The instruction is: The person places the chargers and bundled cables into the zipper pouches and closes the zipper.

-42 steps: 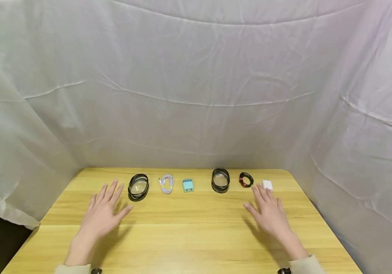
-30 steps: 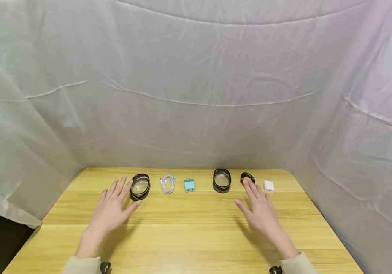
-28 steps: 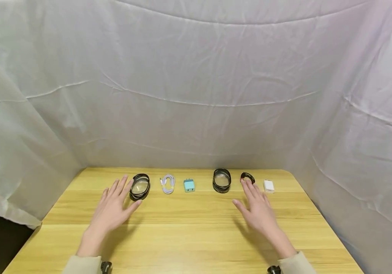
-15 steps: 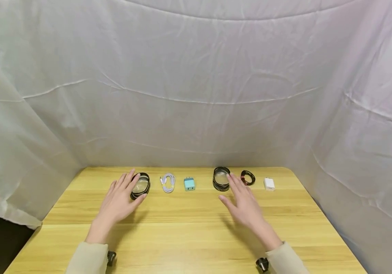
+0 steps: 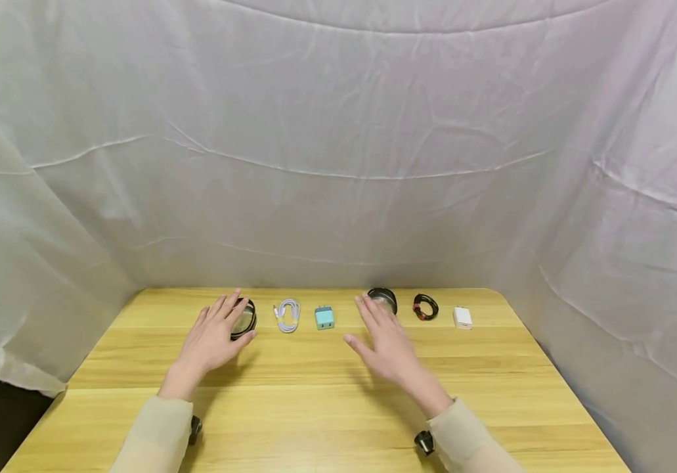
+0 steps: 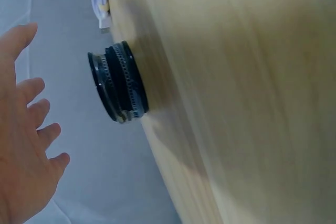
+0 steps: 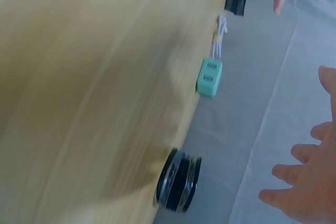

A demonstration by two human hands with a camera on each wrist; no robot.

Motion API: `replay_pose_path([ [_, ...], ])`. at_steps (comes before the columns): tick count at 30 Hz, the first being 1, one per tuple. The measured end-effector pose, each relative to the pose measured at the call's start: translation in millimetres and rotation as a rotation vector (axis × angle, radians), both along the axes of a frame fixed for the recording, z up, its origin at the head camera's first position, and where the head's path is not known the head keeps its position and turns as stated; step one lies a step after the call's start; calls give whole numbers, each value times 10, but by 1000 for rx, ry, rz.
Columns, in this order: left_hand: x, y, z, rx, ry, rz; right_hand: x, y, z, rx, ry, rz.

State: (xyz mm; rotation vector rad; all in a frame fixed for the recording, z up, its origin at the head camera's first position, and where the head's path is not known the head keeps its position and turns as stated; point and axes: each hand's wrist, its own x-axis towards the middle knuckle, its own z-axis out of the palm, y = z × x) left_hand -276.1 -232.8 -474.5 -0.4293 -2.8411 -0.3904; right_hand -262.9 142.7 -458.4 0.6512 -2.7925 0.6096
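My left hand hovers with spread fingers at the left round case, black-rimmed with a see-through top, and partly hides it. Seen from the left wrist, that case has zipper-like bands round its side and stands apart from the fingers. My right hand, fingers stretched out and holding nothing, overlaps a similar right round case in the head view. The right wrist view shows this case on the table, below the hand. Between the cases lie a coiled white cable and a turquoise two-port charger.
A small coiled black cable with a red part and a white charger finish the row on the right. The row runs along the back of the wooden table. Pale cloth hangs behind and at both sides.
My right hand has moved left, from near the white charger past the black cable to the right case. The left hand has shifted right and forward over the left case.
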Motion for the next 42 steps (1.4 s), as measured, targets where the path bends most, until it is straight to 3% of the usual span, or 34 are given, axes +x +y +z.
replay_pose_path([
  [8,-79,-27,-48,-12,-36,-5,0,-322,8,62,-17,68],
  [16,-79,-35,-94,-41,-96,11,-26,-575,-25,99,-64,141],
  [28,-34,-2,-122,-27,-201,-27,-69,-903,-128,115,-87,235],
  [42,70,69,-129,-3,-182,-134,-162,-1205,-167,117,-69,272],
])
